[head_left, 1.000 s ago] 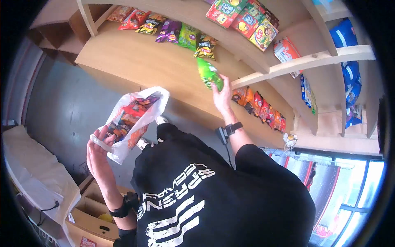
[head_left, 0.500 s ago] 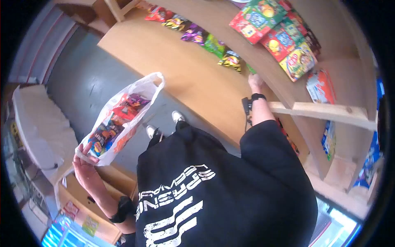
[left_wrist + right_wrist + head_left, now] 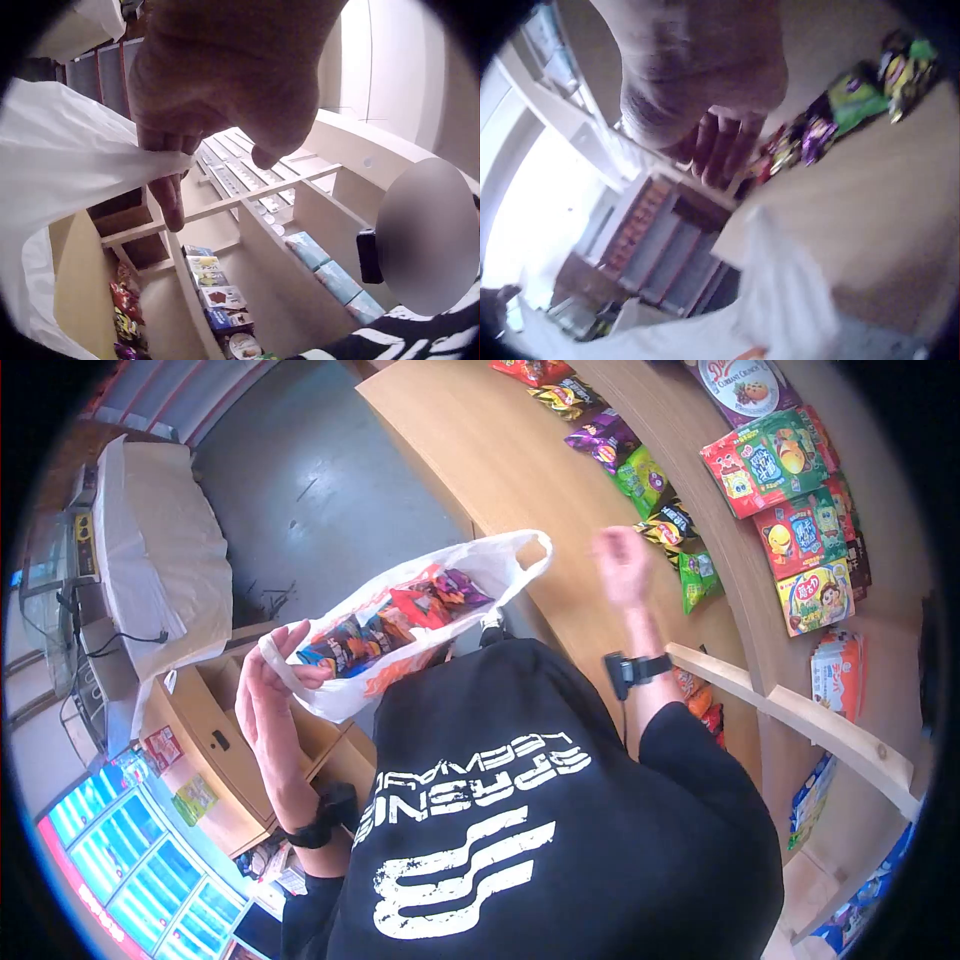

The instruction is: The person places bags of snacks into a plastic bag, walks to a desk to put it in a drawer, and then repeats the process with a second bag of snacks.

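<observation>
My left hand (image 3: pixel 272 682) grips one handle of a white plastic bag (image 3: pixel 480 565) and holds it up at chest height. Several colourful snack packets (image 3: pixel 400 622) lie inside it. In the left wrist view the fingers (image 3: pixel 169 196) pinch the bag's thin plastic (image 3: pixel 67 180). My right hand (image 3: pixel 618 560) hovers blurred between the bag's other handle and the wooden shelf (image 3: pixel 520 460), holding nothing. The right wrist view shows its fingers (image 3: pixel 721 150) hanging loosely above the bag (image 3: pixel 780 304). A green packet (image 3: pixel 697 578) lies on the shelf just right of that hand, in a row of snack packets (image 3: pixel 640 470).
Boxed snacks (image 3: pixel 790 490) fill the upper shelf at the right, and a wooden rail (image 3: pixel 800 715) juts out below them. A white-covered table (image 3: pixel 150 550) and a low wooden counter (image 3: pixel 205 735) stand to the left on the grey floor (image 3: pixel 300 470). A lit drinks fridge (image 3: pixel 120 840) is at lower left.
A second ago my right hand held a green packet up by the shelf; it reached to the shelf and has come back empty towards the bag. My view has turned left.
</observation>
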`<control>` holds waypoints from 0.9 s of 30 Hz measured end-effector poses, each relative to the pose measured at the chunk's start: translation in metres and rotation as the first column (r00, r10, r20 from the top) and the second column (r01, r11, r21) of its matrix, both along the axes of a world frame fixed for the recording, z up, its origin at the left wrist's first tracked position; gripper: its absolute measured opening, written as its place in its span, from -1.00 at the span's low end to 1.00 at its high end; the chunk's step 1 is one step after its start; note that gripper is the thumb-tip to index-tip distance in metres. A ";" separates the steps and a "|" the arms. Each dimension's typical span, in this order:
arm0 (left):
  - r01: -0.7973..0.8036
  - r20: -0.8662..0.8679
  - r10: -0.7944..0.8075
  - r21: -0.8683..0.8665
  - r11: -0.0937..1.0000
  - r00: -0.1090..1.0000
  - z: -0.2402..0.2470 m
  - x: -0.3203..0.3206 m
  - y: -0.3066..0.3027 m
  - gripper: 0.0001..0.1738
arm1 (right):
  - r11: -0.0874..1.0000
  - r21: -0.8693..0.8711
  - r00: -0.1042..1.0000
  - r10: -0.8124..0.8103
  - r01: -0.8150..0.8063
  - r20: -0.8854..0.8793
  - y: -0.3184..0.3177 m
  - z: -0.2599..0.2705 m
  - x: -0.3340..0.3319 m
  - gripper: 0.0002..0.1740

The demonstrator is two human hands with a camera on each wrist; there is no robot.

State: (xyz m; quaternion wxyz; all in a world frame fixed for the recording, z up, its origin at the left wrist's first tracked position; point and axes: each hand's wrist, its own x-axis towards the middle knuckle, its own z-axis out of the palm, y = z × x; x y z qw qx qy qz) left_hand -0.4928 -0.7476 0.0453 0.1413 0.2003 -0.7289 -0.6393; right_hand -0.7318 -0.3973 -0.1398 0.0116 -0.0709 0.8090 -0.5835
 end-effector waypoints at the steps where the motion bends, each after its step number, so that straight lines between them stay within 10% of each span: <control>1: 0.036 -0.032 -0.034 0.074 0.997 0.999 0.003 -0.002 0.002 -0.22 | 0.972 -0.080 0.961 0.232 -0.222 0.153 -0.038 0.020 0.019 -0.84; 2: 0.045 -0.038 -0.042 0.082 0.996 0.998 0.007 -0.003 0.002 -0.22 | 0.865 0.142 0.877 0.475 -0.481 0.073 -0.073 0.032 0.031 -0.83; 3: 0.099 -0.060 -0.096 0.049 0.994 0.994 0.010 -0.005 0.003 -0.17 | 0.749 -0.168 0.723 0.663 -0.641 0.195 -0.102 0.017 0.043 -0.78; 4: 0.147 -0.082 -0.146 0.014 0.989 0.986 0.016 -0.007 0.005 -0.12 | 0.641 -0.007 0.614 0.738 -0.767 0.280 -0.125 0.025 0.048 -0.60; 8: 0.095 -0.113 -0.096 -0.014 0.995 0.989 0.053 -0.013 0.018 0.07 | 0.495 0.430 0.629 0.732 -0.755 0.261 -0.192 -0.038 0.074 -0.02; 9: 0.142 -0.075 -0.146 -0.059 0.988 0.986 0.065 -0.009 0.019 0.17 | 0.296 0.610 0.631 0.627 -0.735 0.456 -0.203 -0.006 0.076 0.01; 13: 0.202 -0.112 -0.206 -0.049 0.978 0.972 0.075 0.005 0.010 0.24 | 0.222 0.692 0.668 0.567 -0.687 0.481 -0.224 -0.016 0.072 -0.44; 14: 0.199 -0.137 -0.203 -0.040 0.979 0.970 0.071 0.007 0.005 0.24 | 0.566 0.766 0.756 0.633 -0.305 -0.167 -0.214 -0.088 0.077 -0.59; 17: 0.208 -0.168 -0.200 0.029 0.978 0.965 0.063 0.009 -0.020 0.13 | 0.667 0.609 0.855 0.517 -0.429 0.037 -0.212 -0.072 0.069 -0.66; 18: 0.211 -0.193 -0.201 0.031 0.977 0.960 0.060 0.009 -0.029 0.13 | 0.371 0.837 0.831 0.531 -0.402 0.164 -0.214 -0.060 0.071 -0.69; 22: 0.181 -0.256 -0.155 0.083 0.980 0.954 0.040 0.011 -0.073 -0.15 | 0.255 0.881 0.831 0.506 -0.399 0.231 -0.227 -0.028 0.071 -0.74; 24: 0.101 -0.208 -0.067 0.154 0.983 0.976 0.024 0.011 -0.093 -0.31 | 0.570 0.662 0.839 0.517 -0.487 0.172 -0.227 -0.012 0.070 -0.72; 27: 0.081 -0.251 -0.029 0.200 0.977 0.968 -0.012 0.013 -0.123 -0.48 | 0.710 0.343 0.787 0.577 -0.615 0.218 -0.239 0.058 0.079 -0.74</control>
